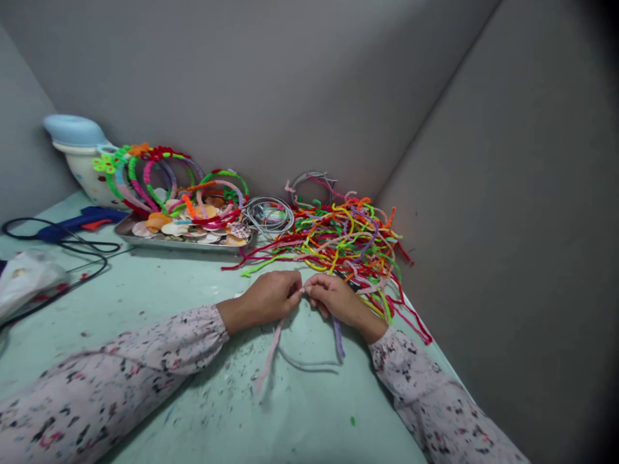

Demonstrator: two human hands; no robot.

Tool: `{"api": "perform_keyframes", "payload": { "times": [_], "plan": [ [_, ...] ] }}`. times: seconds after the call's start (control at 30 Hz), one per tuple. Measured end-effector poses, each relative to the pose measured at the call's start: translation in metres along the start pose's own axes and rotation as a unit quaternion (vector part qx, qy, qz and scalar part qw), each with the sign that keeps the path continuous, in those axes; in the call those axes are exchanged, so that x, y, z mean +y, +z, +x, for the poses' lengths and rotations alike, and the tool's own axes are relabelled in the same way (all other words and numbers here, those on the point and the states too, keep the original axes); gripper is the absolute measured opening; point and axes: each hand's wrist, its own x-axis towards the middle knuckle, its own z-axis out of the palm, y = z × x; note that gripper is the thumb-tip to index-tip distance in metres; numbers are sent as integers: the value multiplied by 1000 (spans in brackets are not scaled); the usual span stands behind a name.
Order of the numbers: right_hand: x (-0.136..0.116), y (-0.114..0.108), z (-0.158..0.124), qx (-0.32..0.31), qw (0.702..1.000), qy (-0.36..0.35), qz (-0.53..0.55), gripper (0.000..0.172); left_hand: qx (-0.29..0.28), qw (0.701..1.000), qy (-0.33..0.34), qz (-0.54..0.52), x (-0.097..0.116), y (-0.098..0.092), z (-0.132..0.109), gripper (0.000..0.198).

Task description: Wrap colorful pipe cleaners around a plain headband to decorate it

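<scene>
My left hand (271,296) is closed in a pinch, and a pale pink pipe cleaner (271,359) hangs down below it. Right beside it, my right hand (337,299) is closed too, with a purple pipe cleaner (338,338) trailing beneath its fingers. The fingertips of both hands meet at a small pinkish tip (303,291); how the strands join there is hidden. A thin grey wire (309,367) curves just over the tabletop below the hands.
Behind the hands lies a heap of colourful pipe cleaners (343,235) with coiled grey wire (271,216) beside it. A metal tray (193,246) holds shells and wrapped headbands (140,171). Farther left are a blue glue gun (72,225), a black cable (97,274), a plastic bag (29,280) and a blue-lidded container (82,154).
</scene>
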Motion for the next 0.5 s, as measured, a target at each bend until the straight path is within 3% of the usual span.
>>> {"api": "perform_keyframes", "payload": {
  "times": [0.27,0.5],
  "plan": [
    [-1,0,0,0,1000,1,7,12,9,1000,-7,-7,0,0,-1,10],
    [0,1,1,-5,1000,4,11,13,15,999,4,49,3,0,0,9]
  ]
}}
